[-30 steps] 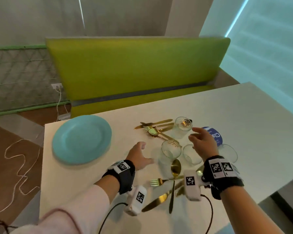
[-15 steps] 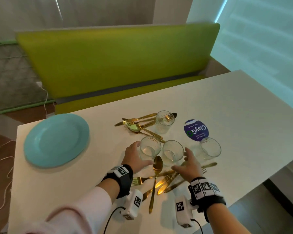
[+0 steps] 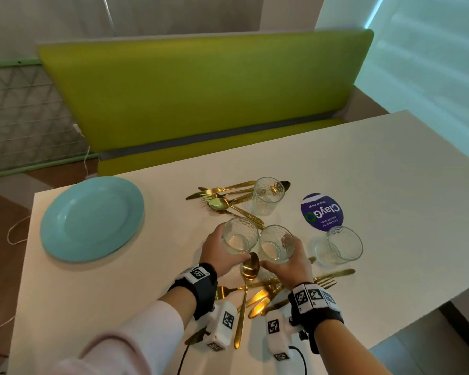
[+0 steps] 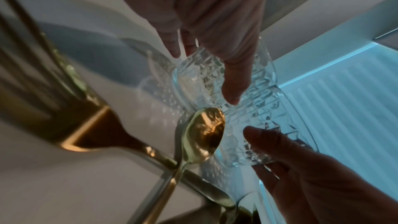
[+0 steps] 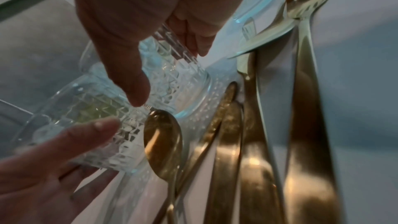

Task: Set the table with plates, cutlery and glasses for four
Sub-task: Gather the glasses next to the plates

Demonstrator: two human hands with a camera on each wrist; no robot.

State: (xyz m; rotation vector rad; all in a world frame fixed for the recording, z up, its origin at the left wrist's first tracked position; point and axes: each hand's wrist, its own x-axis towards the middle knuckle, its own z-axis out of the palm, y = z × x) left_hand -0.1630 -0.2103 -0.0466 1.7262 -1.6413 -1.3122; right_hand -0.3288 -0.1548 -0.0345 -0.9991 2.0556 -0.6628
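A: White table [image 3: 363, 163], head view: left hand [image 3: 220, 255] wraps the left glass [image 3: 240, 235], right hand [image 3: 290, 263] wraps its neighbour [image 3: 276, 243].

B: Wrist views: each thumb [image 4: 233, 81] curls round a glass, gold spoon [image 5: 163, 139] lying between, bowl toward them.

— Anything readable here?

— One thing: the round purple sticker [image 3: 322, 211] on the white counter [image 3: 390, 185]. It carries "ClayGo" in large white letters, with the "o" drawn as a green ring. It stands upside down from the head view.

— Any smaller print on it?

— Yes, two or three small white lines under the name. One seems to read "Clean as you go"; the others are too small to be sure of.

— What about the wrist bands [image 3: 313, 296]?

— Only square black-and-white coded markers, also on the white camera blocks [image 3: 224, 324] below the wrists. No letters or numbers on them.

— And the wrist views?

— Nothing to read there.
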